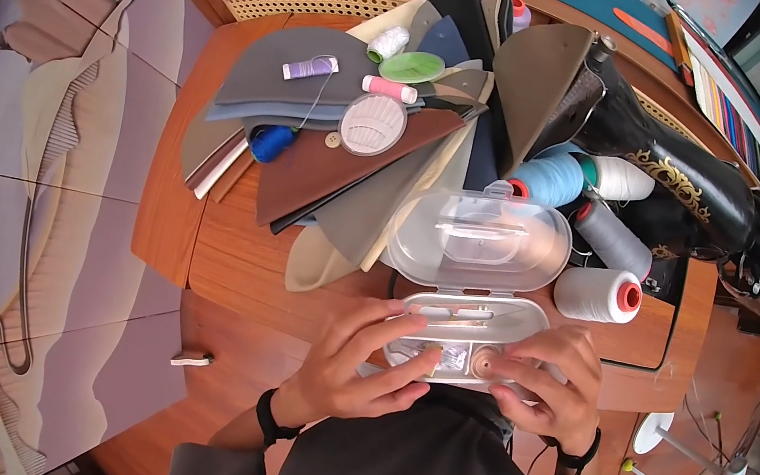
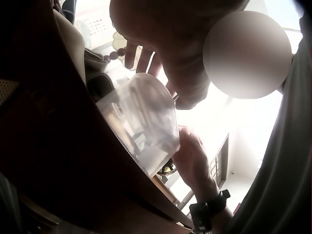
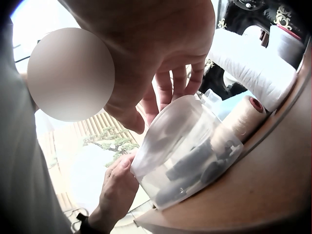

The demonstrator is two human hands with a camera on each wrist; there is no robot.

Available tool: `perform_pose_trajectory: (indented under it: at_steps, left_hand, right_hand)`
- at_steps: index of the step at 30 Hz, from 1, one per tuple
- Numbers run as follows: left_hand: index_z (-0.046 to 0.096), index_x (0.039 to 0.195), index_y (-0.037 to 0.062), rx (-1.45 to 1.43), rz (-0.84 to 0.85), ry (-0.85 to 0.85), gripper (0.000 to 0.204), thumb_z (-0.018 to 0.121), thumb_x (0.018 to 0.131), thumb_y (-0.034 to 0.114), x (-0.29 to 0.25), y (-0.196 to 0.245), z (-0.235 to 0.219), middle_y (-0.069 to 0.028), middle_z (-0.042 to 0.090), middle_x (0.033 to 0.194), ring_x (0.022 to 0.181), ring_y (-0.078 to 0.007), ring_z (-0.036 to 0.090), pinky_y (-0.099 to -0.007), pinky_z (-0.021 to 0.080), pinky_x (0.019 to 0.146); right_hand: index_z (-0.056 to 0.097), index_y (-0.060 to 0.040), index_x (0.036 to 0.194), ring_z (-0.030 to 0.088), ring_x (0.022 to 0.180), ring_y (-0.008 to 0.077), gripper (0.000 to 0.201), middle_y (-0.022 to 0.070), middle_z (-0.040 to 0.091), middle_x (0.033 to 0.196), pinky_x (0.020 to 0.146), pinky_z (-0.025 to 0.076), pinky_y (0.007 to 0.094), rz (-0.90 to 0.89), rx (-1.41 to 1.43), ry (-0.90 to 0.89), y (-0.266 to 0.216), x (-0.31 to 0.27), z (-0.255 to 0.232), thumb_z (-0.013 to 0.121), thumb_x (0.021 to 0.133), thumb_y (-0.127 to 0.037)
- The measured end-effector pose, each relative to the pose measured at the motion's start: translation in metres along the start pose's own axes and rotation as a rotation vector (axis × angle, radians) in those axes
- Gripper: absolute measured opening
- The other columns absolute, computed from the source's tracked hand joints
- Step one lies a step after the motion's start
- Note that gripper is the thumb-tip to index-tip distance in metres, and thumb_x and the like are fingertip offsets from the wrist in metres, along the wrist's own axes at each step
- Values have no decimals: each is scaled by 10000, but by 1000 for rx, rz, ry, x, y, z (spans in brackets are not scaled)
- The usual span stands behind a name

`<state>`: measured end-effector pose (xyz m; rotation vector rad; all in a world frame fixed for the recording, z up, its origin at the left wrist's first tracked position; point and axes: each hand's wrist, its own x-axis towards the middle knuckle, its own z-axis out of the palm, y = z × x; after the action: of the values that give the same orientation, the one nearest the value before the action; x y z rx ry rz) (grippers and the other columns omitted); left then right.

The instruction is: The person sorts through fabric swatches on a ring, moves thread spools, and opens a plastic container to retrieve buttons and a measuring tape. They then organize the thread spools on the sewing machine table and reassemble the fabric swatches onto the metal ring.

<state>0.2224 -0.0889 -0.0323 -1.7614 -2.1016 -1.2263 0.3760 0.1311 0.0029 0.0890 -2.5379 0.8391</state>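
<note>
On the table's front edge stands a small plastic sewing box (image 1: 526, 318), its clear lid (image 1: 514, 271) tipped back. Its rear compartment holds thin sticklike items; in front lie a shiny clear packet (image 1: 452, 358) and a beige round spool (image 1: 482, 363). My left hand (image 1: 361, 359) is spread over the box's left side, fingertips above the packet. The right hand (image 1: 556, 380) reaches over the right side, fingertips right at the spool. In the right wrist view, the left thumb is against the box wall (image 3: 168, 183); the right thumb stands apart from the fingers.
Behind the box lie stacked fabric pieces (image 1: 346, 202) with small thread spools, a pincushion-like white disc (image 1: 373, 125) and a green oval (image 1: 412, 67). Large thread cones (image 1: 590, 293) stand at the right, before a black sewing machine (image 1: 680, 166).
</note>
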Motion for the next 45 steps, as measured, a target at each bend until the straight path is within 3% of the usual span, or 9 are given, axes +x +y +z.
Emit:
perform_pose_trajectory:
  at_steps: [5, 8, 15, 19, 21, 28, 36, 38, 45]
  left_hand:
    - [643, 1222, 67, -199, -184, 128, 542, 818, 723, 183, 4, -3, 0, -198, 493, 1339, 1212, -354, 506, -452, 443, 1002]
    - [541, 1300, 3, -261, -292, 173, 594, 767, 776, 169, -1, -2, 5, -244, 429, 1386, 1257, -364, 469, -452, 411, 1031]
    - [390, 1403, -29, -474, -533, 105, 628, 673, 847, 41, 2, 6, 6, -204, 460, 1388, 1277, -291, 467, -410, 370, 1071]
    - [395, 1406, -33, -305, -436, 23, 653, 703, 831, 9, 6, 7, 5, -170, 499, 1369, 1238, -286, 492, -378, 399, 1025]
    - [307, 1456, -27, -556, -548, 80, 709, 666, 845, -15, 2, 7, 13, -191, 462, 1397, 1267, -283, 486, -415, 368, 1082]
    - [168, 1533, -2, -761, -532, 229, 859, 668, 835, -21, 8, 12, 19, -222, 447, 1394, 1289, -293, 474, -432, 353, 1103]
    - [132, 1535, -32, -889, -541, 201, 983, 712, 866, 393, 2, 14, 13, -242, 386, 1459, 1382, -325, 380, -443, 244, 1158]
    - [141, 1526, -24, -861, -535, 211, 987, 729, 859, 404, -4, 15, 15, -246, 378, 1466, 1390, -332, 371, -448, 248, 1157]
    - [207, 1451, 30, -853, -472, 229, 986, 833, 787, 402, -12, 14, 19, -255, 354, 1482, 1394, -364, 367, -487, 258, 1153]
  right_hand:
    - [720, -39, 1002, 591, 1058, 318, 360, 190, 574, 1219, 858, 501, 439, 25, -19, 142, 6, -13, 8, 814, 693, -199]
    - [592, 0, 1231, 411, 1359, 451, 572, 283, 378, 1451, 1084, 386, 540, 242, 10, 85, 2, -14, 15, 785, 774, -283]
    - [537, 11, 1291, 423, 1368, 463, 652, 313, 295, 1528, 1095, 384, 510, 357, 227, 121, 1, -2, 22, 824, 778, -272]
    - [495, -2, 1342, 393, 1393, 448, 757, 304, 222, 1569, 1114, 358, 509, 363, 305, 71, 4, -4, 23, 835, 755, -337]
    - [505, -6, 1329, 422, 1371, 455, 768, 303, 217, 1569, 1104, 379, 504, 351, 330, 88, 5, -3, 23, 879, 730, -309]
    - [455, -62, 1382, 442, 1360, 429, 921, 282, 200, 1567, 1089, 426, 505, 273, 422, 172, 14, -12, 33, 942, 634, -292]
    - [235, -95, 1503, 440, 1356, 390, 1241, 243, 198, 1566, 1074, 439, 506, 191, 420, 273, 24, -25, 44, 959, 540, -393]
    - [149, -106, 1519, 445, 1341, 383, 1309, 231, 222, 1543, 1065, 442, 511, 167, 364, 290, 22, -24, 43, 959, 534, -400]
    - [198, -121, 1494, 467, 1302, 366, 1269, 206, 299, 1453, 1043, 463, 490, 192, 135, 221, 20, -30, 33, 953, 525, -441]
